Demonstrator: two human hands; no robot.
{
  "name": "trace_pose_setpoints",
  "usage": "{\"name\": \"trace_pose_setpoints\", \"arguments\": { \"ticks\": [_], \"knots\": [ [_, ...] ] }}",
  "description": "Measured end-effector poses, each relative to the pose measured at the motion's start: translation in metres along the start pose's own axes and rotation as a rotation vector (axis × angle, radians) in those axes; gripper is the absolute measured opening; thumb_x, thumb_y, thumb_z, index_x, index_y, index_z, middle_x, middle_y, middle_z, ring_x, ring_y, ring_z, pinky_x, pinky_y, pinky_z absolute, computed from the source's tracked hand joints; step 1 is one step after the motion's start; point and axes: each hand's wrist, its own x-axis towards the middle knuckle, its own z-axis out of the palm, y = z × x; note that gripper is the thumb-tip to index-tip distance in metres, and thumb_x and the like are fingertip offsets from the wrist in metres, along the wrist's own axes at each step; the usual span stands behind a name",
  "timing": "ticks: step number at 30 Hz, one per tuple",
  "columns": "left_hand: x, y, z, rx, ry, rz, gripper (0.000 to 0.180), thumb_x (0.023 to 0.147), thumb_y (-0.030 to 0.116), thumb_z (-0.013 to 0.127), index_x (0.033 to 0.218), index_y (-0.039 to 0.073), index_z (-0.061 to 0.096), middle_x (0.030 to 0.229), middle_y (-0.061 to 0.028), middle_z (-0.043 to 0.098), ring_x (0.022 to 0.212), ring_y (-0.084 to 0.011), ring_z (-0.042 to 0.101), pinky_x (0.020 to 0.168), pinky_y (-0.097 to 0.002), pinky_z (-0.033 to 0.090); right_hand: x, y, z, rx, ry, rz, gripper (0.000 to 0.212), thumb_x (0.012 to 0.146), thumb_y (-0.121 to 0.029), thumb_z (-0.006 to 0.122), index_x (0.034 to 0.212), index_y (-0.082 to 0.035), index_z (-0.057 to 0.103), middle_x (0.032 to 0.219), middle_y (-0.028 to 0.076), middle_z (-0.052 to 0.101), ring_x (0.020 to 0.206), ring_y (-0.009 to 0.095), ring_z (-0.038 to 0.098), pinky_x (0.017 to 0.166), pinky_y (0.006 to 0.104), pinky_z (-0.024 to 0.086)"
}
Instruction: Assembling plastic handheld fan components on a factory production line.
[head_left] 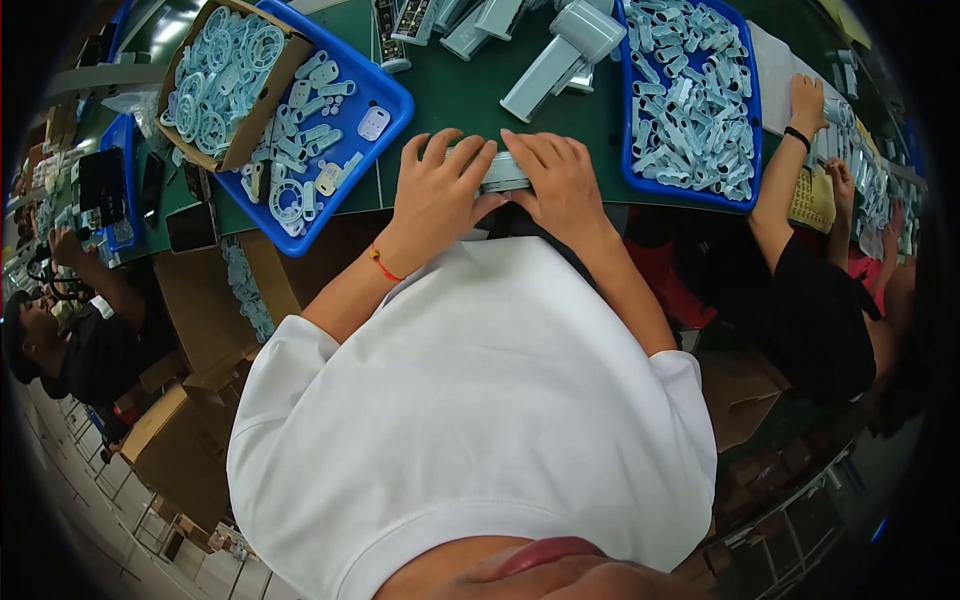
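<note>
White shirt: closest thing to my camera, this white T-shirt [480, 370] fills the lower middle of my feed.
Grey plastic piece: the pale grey plastic piece [505, 173] is right between the two hands, just past the shirt, around the table's near edge.
Long axis: looks side to side to me, but fingers hide both ends, so don't quote me.
Left hand: the left hand [440, 190] is clamped on its left end, fingers over the far side, thumb on the near side.
Right hand: the right hand [560, 190] mirrors that on the right end. Neither's nearer, both are touching it.
Grey housings: a bunch of bulky grey housings [555, 65] lies beyond the hands on the green table [450, 95].
Right tray: blue tray [692, 194], loaded with little pale blue clip-like parts [690, 110].
Left tray: tilted blue tray [392, 115], loose pale parts in it, plus a cardboard box [240, 150] heaped with rings and flat bits [225, 80].
Neighbour: a co-worker's hand [806, 105] rests past the right tray, well apart from mine.
</note>
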Motion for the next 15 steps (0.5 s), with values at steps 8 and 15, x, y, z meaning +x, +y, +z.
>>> {"name": "trace_pose_setpoints", "arguments": {
  "ticks": [8, 15],
  "knots": [
    [0.002, 0.006, 0.014, 0.174, 0.142, -0.019, 0.056, 0.058, 0.028, 0.079, 0.106, 0.008, 0.059, 0.099, -0.0034, 0.057, 0.097, -0.0248, 0.051, 0.081, -0.0429, 0.038, -0.009, 0.013, 0.015, 0.032, 0.156, -0.096, 0.058, 0.065, -0.013, 0.073, 0.120, -0.008, 0.055, 0.113, 0.006, 0.056, 0.104, 0.026, 0.051, 0.092, 0.0401, 0.036],
    [0.004, 0.010, 0.008, 0.072, 0.120, -0.063, 0.050, 0.060, 0.025, 0.078, 0.104, 0.010, 0.060, 0.099, -0.0010, 0.059, 0.095, -0.0243, 0.051, 0.081, -0.0419, 0.037, -0.006, 0.013, 0.007, 0.127, 0.135, -0.093, 0.043, 0.078, -0.025, 0.063, 0.117, -0.006, 0.057, 0.110, 0.009, 0.057, 0.102, 0.026, 0.053, 0.089, 0.0402, 0.038]
  ]
}}
